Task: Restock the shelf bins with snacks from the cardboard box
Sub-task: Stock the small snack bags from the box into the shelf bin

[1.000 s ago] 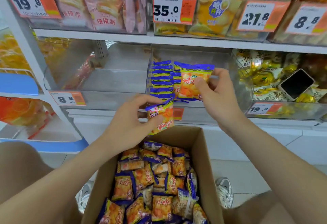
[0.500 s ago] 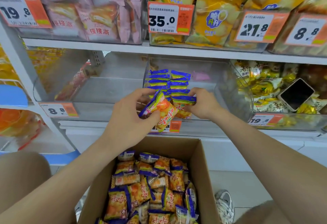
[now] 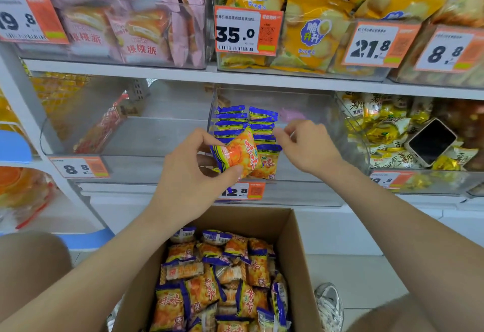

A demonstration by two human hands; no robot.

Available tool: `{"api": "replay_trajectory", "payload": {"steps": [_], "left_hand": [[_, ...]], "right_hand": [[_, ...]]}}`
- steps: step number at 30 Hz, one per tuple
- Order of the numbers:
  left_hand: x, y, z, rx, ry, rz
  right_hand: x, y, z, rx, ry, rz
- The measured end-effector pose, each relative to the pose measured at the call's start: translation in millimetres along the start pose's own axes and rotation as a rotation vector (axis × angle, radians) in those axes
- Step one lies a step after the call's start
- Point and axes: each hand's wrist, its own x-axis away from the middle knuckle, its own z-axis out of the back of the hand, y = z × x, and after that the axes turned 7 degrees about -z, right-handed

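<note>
My left hand (image 3: 188,172) pinches an orange snack packet with blue ends (image 3: 237,155) in front of the clear middle shelf bin (image 3: 309,111). Inside that bin stand two rows of matching packets (image 3: 245,124), upright and packed front to back. My right hand (image 3: 306,145) hovers just right of the rows with loosely curled fingers and holds nothing. Below, the open cardboard box (image 3: 301,253) is filled with several more of the same packets (image 3: 217,279).
A clear bin (image 3: 86,124) to the left is nearly bare. The bin on the right holds yellow-wrapped snacks and a dark phone (image 3: 430,141). Pink and yellow bags fill the upper shelf. Price tags line the shelf edges. A shoe (image 3: 330,305) is beside the box.
My right hand set its packet into the front of the right row and let go, then lifted away to the right. My left hand raised its packet toward the bin.
</note>
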Motion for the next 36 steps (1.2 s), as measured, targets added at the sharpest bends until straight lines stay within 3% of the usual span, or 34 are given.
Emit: {"api": "replay_trajectory", "payload": {"steps": [3,5,7,10,13,15,19,27,30,34,36], "left_hand": [[-1,3,-5,0.013,0.012,-0.022],[-1,4,-10,0.066,0.011,-0.048],[0,3,-15,0.048,0.01,-0.069],[2,-6,-20,-0.201,0.001,-0.158],[3,-19,-24,-0.504,-0.052,-0.308],[5,-30,-26,-0.689,-0.121,-0.402],[10,-41,-29,-0.901,-0.267,-0.46],[13,-42,-27,-0.853,-0.327,-0.466],[14,-41,-24,-0.791,-0.279,-0.468],[26,-31,-19,-0.706,-0.143,-0.527],[38,-31,-20,-0.653,-0.219,-0.465]], "right_hand": [[31,-22,26,-0.52,-0.378,-0.037],[48,-25,29,-0.58,-0.549,-0.001],[50,-22,29,-0.563,-0.503,0.034],[36,-8,36,-0.553,-0.259,0.06],[20,6,34,-0.208,0.041,0.093],[17,10,21,-0.004,0.011,0.071],[9,9,-12,0.177,-0.23,0.018],[4,-4,-26,0.112,-0.242,-0.096],[0,4,-19,0.114,-0.213,-0.174],[19,-1,3,0.102,-0.006,0.122],[50,-12,12,-0.049,-0.08,0.283]]}}
